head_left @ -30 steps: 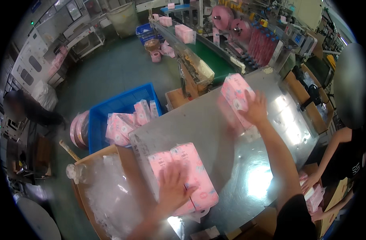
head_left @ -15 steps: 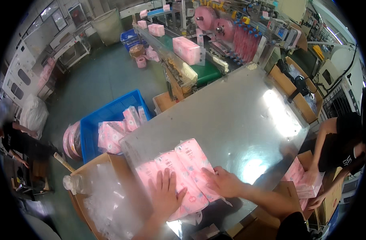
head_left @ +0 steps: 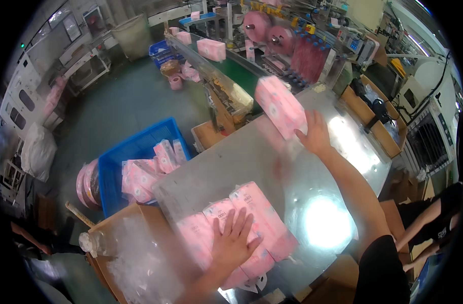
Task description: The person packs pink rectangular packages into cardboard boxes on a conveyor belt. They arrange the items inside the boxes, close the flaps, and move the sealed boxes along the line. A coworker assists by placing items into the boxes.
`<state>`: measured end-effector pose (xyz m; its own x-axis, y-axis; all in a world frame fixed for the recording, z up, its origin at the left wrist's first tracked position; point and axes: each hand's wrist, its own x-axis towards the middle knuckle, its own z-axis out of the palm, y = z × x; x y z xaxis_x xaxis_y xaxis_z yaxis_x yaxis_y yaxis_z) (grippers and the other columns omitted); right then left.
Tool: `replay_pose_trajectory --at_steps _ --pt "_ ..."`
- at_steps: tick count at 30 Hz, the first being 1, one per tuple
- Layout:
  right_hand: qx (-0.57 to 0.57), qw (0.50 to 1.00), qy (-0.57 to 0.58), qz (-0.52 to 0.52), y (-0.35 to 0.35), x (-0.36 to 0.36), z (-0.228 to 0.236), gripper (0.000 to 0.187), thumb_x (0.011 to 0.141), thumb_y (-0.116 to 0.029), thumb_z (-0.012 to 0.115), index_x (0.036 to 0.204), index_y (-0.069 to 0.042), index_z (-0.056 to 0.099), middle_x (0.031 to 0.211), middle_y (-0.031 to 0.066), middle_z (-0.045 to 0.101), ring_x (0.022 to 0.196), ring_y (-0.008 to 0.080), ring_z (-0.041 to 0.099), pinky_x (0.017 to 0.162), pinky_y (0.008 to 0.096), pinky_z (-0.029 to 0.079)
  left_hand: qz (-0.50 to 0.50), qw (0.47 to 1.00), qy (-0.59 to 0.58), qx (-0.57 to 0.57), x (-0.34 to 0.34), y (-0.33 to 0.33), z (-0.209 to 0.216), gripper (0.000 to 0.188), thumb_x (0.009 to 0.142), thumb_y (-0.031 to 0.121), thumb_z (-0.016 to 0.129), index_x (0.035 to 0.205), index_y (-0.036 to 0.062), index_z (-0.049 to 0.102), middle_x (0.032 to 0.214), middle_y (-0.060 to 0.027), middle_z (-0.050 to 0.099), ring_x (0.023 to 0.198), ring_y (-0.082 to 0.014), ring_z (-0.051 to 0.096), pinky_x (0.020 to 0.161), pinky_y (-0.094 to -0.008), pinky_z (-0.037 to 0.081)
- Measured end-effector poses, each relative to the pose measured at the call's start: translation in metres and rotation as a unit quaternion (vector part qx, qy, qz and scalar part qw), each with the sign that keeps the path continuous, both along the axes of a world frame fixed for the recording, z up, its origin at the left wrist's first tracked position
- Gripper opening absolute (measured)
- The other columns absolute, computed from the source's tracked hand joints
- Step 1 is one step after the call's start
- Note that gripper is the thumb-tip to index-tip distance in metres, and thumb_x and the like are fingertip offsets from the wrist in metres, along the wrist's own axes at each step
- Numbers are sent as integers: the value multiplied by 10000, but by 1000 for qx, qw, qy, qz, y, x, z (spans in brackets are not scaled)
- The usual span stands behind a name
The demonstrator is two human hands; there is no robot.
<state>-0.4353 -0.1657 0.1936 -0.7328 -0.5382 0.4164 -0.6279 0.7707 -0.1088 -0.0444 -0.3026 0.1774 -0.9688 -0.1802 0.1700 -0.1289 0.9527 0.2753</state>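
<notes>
My left hand (head_left: 235, 241) lies with spread fingers on a row of pink soft tissue packs (head_left: 264, 218), which rest side by side on the metal table (head_left: 231, 157). Across the table, at the conveyor's end, my right hand (head_left: 315, 134) grips the near right end of another pink tissue pack (head_left: 281, 106). Its thumb is on the near side and the other fingers are at the far side, partly hidden. That pack is tilted, and its pink reflection shows on the metal below it.
More packs (head_left: 211, 49) ride the green conveyor (head_left: 236, 76). A blue crate (head_left: 107, 187) of packs and a carton (head_left: 150, 218) of clear plastic bags stand left of the table. A carton (head_left: 365, 111) sits at its right edge. Another person's arms (head_left: 418, 223) reach among cartons at right.
My right hand has left the row of packs and reached forward to the pack that came off the conveyor. My left hand has shifted slightly right, still on the row.
</notes>
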Motion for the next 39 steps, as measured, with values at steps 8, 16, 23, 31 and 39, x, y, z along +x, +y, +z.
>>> replay_pose_trajectory --at_steps 8,16,23,31,39 --pt "125 981 -137 -56 0 3 -17 852 781 -438 705 1515 -253 315 1359 255 447 1145 453 549 957 506 478 -2 1000 -28 11 3 -2 2 671 895 572 546 1399 130 518 1524 -74 396 1433 -291 307 1114 -655 185" --pt "150 940 -246 185 67 233 2 690 846 -452 640 1430 -138 448 1180 274 506 904 477 626 652 510 567 4 999 -42 1 5 -4 7 674 877 552 587 1390 119 524 1522 -77 396 1436 -299 296 1115 -650 183" --pt "8 958 -187 216 71 146 11 584 859 -269 655 1387 -89 481 1077 192 640 874 382 653 759 458 548 -19 997 -33 63 9 -4 6 748 838 505 663 1415 68 471 1497 -179 388 1427 -367 293 1124 -652 164" --pt "85 995 25 50 4 -25 0 706 822 -378 685 1402 -48 455 1391 238 458 1286 408 424 1069 502 359 276 948 126 93 118 -30 -3 808 865 279 703 1476 -32 274 1522 -274 274 1396 -417 298 1127 -531 307" --pt "144 976 -159 -27 5 -40 -26 1007 710 -428 787 1545 -277 245 1427 342 369 1263 491 452 1019 550 415 304 712 88 626 123 -8 -8 707 862 113 751 1419 0 329 1302 -134 523 1157 -212 554 966 -365 497"
